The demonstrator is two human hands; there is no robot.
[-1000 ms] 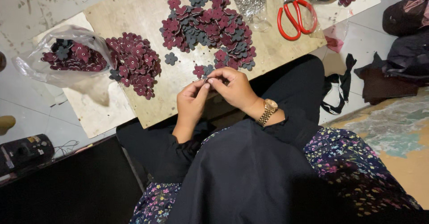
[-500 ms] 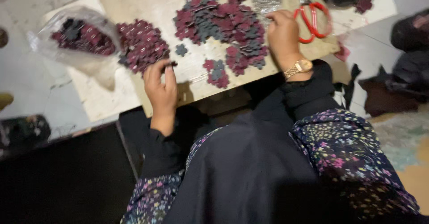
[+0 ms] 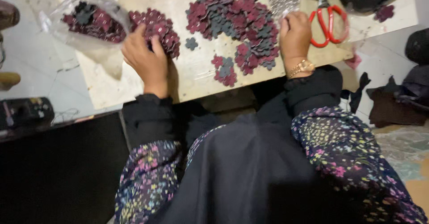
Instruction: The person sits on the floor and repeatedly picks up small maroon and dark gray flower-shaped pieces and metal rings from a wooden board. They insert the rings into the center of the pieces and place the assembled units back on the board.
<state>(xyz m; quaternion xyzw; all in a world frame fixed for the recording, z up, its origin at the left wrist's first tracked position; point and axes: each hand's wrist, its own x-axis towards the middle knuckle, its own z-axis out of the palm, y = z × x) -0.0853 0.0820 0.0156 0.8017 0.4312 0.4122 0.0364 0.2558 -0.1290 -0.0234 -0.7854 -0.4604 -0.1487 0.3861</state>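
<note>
Scissors (red-handled) beside right hand.

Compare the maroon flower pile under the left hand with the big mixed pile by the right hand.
The pile of maroon flower-shaped cutouts under the left hand is nearly all maroon; the large spread of maroon and grey flower-shaped cutouts beside the right hand mixes both colours. The maroon pile is smaller and tightly heaped; the mixed spread is wider and looser. Both lie on the pale board.
</note>
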